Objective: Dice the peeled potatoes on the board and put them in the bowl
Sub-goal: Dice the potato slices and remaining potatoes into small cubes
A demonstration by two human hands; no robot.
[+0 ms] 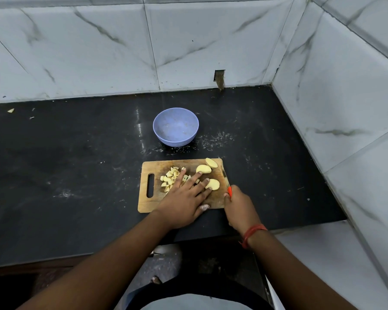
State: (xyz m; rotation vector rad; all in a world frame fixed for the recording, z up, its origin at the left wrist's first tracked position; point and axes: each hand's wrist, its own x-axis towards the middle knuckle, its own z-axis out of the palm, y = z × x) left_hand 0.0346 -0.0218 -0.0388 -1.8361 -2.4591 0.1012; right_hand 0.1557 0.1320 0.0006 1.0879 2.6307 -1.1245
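Note:
A wooden cutting board (149,203) lies on the black counter. On its left part sits a pile of diced potato (170,176). Three peeled potato halves (203,169) lie on its right part. My left hand (184,199) rests flat on the board with fingers spread, covering part of the dice, and one fingertip touches the nearest half (213,184). My right hand (239,208) grips a knife by its orange handle (229,190), and the blade (225,173) lies along the board's right edge. A blue bowl (175,127), with nothing in it, stands behind the board.
The black counter (76,164) runs left and ends at marble tile walls behind and at the right (336,108). Small scraps (10,110) lie at the far left. The counter's front edge is just below my wrists.

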